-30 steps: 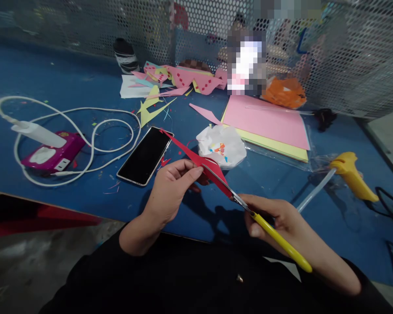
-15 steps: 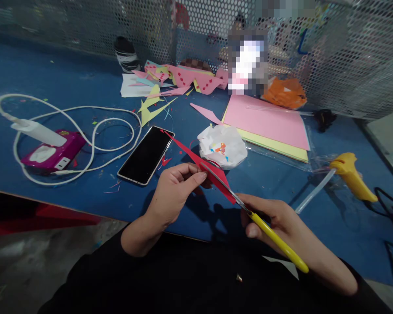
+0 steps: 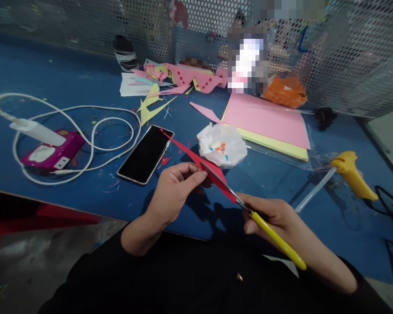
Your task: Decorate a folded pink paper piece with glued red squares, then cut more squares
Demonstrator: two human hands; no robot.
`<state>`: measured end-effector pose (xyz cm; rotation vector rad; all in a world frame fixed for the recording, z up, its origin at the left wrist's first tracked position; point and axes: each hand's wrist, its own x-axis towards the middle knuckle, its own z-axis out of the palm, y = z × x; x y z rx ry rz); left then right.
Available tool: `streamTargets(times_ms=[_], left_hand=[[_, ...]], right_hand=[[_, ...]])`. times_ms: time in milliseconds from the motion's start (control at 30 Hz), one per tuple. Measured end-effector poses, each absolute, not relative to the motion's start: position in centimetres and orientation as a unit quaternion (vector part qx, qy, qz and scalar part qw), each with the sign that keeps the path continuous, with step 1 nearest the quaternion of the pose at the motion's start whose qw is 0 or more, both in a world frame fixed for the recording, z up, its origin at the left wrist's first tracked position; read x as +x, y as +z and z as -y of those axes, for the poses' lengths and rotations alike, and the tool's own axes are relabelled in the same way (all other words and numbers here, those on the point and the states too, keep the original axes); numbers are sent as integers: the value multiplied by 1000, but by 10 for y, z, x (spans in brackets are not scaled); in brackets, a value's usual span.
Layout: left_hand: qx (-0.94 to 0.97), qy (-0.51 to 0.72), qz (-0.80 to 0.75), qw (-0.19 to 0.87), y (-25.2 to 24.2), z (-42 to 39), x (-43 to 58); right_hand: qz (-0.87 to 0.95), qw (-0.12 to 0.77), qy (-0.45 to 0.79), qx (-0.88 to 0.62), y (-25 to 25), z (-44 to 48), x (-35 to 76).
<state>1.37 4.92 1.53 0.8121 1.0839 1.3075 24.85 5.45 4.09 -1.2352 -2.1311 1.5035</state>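
My left hand pinches a long, pointed piece of red paper above the near edge of the blue table. My right hand is closed round yellow-handled scissors, whose metal blades lie along the red paper's lower right end. A black phone lies face up just left of the paper's tip. A crumpled white paper bundle with coloured scraps sits right behind the red piece.
A white cable and charger loop around a magenta box at left. Pink and yellow sheets lie at the back right, cut paper scraps at the back. A yellow glue gun lies at right. Perforated metal mesh bounds the far side.
The view and both hands have shifted slightly. The scissors have slid a little along the red paper; both grips are unchanged.
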Motion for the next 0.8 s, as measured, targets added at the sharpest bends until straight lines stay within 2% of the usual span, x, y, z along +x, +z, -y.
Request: streamTargets(times_ms=[433, 800], left_hand=[[323, 572, -490, 573, 20, -50, 12], [343, 583, -478, 561, 17, -50, 12]], right_hand=[[690, 126, 570, -428, 45, -52, 252], [713, 120, 537, -433, 40, -51, 258]])
